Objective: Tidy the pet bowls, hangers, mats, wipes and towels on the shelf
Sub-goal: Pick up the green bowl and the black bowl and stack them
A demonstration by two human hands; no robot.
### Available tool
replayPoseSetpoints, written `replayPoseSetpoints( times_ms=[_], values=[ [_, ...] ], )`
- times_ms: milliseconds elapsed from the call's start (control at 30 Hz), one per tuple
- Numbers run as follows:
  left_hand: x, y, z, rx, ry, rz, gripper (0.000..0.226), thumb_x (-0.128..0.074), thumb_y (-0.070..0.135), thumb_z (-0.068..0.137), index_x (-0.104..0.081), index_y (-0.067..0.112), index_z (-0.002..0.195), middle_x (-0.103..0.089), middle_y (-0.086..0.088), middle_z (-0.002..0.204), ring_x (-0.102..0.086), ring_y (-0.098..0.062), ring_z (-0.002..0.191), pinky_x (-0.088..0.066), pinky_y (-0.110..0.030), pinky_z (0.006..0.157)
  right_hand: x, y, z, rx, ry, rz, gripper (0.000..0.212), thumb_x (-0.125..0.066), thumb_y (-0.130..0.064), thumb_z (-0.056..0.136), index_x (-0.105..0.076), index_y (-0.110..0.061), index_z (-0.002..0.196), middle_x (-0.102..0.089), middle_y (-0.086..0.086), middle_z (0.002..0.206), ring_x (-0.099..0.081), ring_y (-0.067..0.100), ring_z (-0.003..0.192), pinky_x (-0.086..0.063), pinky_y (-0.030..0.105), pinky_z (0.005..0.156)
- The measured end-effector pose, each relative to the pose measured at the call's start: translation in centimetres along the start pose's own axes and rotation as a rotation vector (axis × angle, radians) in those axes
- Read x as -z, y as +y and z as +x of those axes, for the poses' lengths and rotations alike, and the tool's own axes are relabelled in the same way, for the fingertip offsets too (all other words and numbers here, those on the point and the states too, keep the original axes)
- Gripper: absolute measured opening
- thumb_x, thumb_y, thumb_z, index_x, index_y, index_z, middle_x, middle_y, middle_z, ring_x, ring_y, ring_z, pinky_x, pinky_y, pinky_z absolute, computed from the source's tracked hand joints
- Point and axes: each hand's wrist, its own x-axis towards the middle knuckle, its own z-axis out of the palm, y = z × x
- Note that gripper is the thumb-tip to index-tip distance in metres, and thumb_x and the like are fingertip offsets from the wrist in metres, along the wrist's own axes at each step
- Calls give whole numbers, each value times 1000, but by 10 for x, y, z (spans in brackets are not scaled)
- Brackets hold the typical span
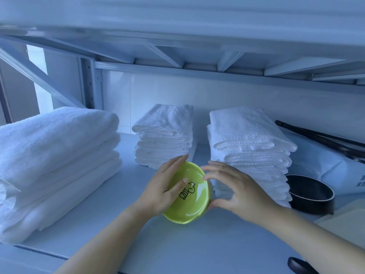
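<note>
green bowl (190, 191) tilted | between both grips | left hand (162, 189), right hand (235, 187) grasping rim

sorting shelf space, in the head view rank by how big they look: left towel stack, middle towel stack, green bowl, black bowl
1. left towel stack, though it is nearest
2. middle towel stack
3. green bowl and black bowl look alike; unranked

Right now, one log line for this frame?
left hand: holds tilted round green pet bowl | right hand: on bowl rim | location: above shelf, before folded white towel stacks
</note>
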Motion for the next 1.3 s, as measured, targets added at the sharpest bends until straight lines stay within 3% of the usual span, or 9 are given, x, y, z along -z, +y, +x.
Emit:
replayPoseSetpoints(
  times_ms=[100, 233, 333, 533, 667, 833, 967, 1133, 1300],
  values=[
    [3, -1, -3, 32, -51, -66, 55, -46, 50, 87, -33, 43, 140, -28, 26, 147, -22, 9, 136, -19, -9, 109, -4, 2, -3, -21, 21, -23, 54, -80, -40, 67, -50, -41, 111, -44, -32, 133, -28, -9, 134, -25, 7, 105],
    [0, -6, -6, 115, -152, -151, 54, -42, 61, 82, -41, 47, 134, -27, 29, 146, -21, 12, 135, -19, -21, 114, -9, -2, -8, -179, 14, 96, 63, -82, -44, 61, -46, -47, 112, -46, -39, 125, -36, -18, 124, -26, 1, 98],
    [-3, -6, -7, 146, -175, -193, 45, -41, 54, 87, -46, 45, 131, -34, 24, 145, -26, 12, 133, -20, -23, 115, -15, -1, -14, -253, 3, 125, 61, -79, -55, 57, -52, -43, 109, -57, -32, 115, -51, -7, 111, -38, 12, 94],
    [-7, 0, -12, 133, -227, -191, 36, -37, 42, 91, -50, 46, 124, -48, 20, 136, -37, 12, 125, -25, -6, 104, -19, 6, -25, -328, -26, 106, 47, -80, -63, 44, -61, -38, 80, -69, -5, 84, -61, 12, 80, -48, 34, 80],
    [-8, -1, -13, 130, -237, -171, 36, -38, 40, 90, -50, 45, 124, -50, 21, 131, -41, 10, 122, -28, -7, 101, -25, 10, -30, -346, -46, 138, 45, -76, -69, 43, -61, -40, 73, -70, -3, 79, -64, 19, 82, -50, 42, 82],
    [-6, -1, -13, 122, -170, -156, 33, -39, 37, 90, -54, 41, 119, -54, 19, 125, -46, 7, 119, -34, -17, 101, -21, 0, -33, -284, -62, 35, 50, -80, -62, 49, -58, -35, 86, -65, -9, 75, -57, 8, 76, -46, 27, 74],
    [-6, 6, -16, 162, -118, -185, 31, -43, 46, 87, -61, 39, 111, -59, 24, 114, -55, -2, 112, -43, -31, 98, -17, -11, -37, -192, -99, -65, 47, -77, -62, 55, -56, -33, 86, -52, -21, 64, -47, -3, 72, -31, 11, 63],
    [2, 37, -21, 159, -114, -187, 27, -44, 42, 89, -68, 35, 100, -67, 20, 103, -59, 2, 102, -41, -22, 93, -4, -22, -42, -177, -165, -135, 44, -76, -64, 57, -64, -27, 77, -62, -8, 74, -49, 7, 74, -38, 20, 66],
    [-4, 62, -30, 124, -183, -98, 22, -49, 38, 92, -69, 29, 96, -69, 19, 100, -60, 1, 100, -45, -18, 89, 10, -16, -48, -177, -213, -7, 47, -69, -68, 59, -61, -31, 87, -53, -30, 70, -48, -8, 74, -34, 9, 65]
  ],
)
